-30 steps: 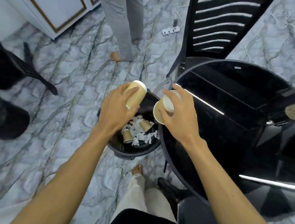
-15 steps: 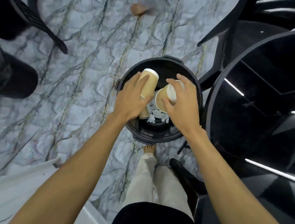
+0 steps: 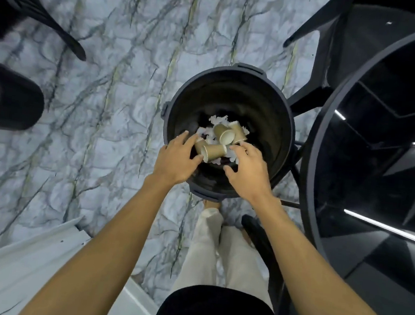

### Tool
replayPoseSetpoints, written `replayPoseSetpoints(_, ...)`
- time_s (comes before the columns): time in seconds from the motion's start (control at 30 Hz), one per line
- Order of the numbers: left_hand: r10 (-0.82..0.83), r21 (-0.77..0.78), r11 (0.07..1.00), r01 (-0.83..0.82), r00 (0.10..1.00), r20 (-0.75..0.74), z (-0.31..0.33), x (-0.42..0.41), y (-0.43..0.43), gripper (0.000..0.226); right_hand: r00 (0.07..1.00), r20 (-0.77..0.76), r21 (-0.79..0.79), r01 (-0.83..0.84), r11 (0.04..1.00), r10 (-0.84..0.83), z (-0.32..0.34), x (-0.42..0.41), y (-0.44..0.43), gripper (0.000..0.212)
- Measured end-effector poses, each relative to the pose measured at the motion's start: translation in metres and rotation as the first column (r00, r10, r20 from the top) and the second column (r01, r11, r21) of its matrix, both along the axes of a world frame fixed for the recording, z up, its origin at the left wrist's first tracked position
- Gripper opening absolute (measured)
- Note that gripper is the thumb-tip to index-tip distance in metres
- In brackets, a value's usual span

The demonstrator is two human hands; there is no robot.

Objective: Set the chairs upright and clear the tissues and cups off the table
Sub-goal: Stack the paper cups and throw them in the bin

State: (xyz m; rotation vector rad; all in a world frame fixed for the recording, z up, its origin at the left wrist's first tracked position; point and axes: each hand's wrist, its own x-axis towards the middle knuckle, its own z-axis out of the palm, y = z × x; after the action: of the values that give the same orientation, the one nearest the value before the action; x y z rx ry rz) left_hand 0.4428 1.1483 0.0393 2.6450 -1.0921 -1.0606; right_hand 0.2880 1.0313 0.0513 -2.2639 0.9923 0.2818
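Cups (image 3: 224, 140) lie in a heap at the bottom of a round black bin (image 3: 285, 129). They are brown paper cups, all tipped on their sides. One cup (image 3: 214, 153) lies nearest the hands with its open end to the left. Two more sit just behind it, touching each other. A fourth may be tucked under the left fingers, but it is mostly hidden. White tissues (image 3: 218, 120) lie crumpled under and around the cups.

The left hand (image 3: 176, 161) hangs over the near left part of the bin. Its fingers are spread and it holds nothing. The right hand (image 3: 246, 172) hangs over the near right part of the bin. Its fingers are loose and apart too, and it holds nothing. Both hands sit above the cups, and the fingertips look very close to the nearest cup.

The bin stands on a floor (image 3: 100, 112) of pale marble with dark veins. A shiny round black table (image 3: 311, 181) is just to the right of the bin, nearly touching it. A black chair (image 3: 322, 56) stands behind the bin, next to the table. Another black chair (image 3: 36, 13) shows at the top left, well apart from the bin. The person's leg (image 3: 208, 248) in pale trousers is below the bin.
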Motion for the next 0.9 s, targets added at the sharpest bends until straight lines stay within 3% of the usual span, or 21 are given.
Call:
replayPoseSetpoints(0.2, -0.005, -0.113, 0.993, 0.016, 0.995, 0.102, 0.064, 0.019, -0.011, 0.061, 0.984, 0.175, -0.074, -0.011, 0.997, 0.024, 0.063, 0.021, -0.005, 0.048)
replayPoseSetpoints(0.47, -0.147, -0.264, 0.943, 0.203, 0.965, 0.218, 0.145, 0.008, -0.062, 0.06, 0.947, 0.303, -0.186, 0.165, 0.969, -0.103, 0.148, -0.01, -0.03, 0.048)
replayPoseSetpoints(0.7, -0.373, -0.332, 0.824, 0.458, 0.881, 0.291, 0.186, -0.062, -0.133, 0.058, 0.886, 0.334, -0.242, 0.411, 0.879, -0.323, 0.178, -0.096, -0.057, 0.047)
replayPoseSetpoints(0.9, -0.58, -0.369, 0.664, 0.65, 0.76, 0.293, 0.195, -0.151, -0.184, 0.06, 0.759, 0.336, -0.25, 0.642, 0.725, -0.557, 0.184, -0.196, -0.061, 0.045)
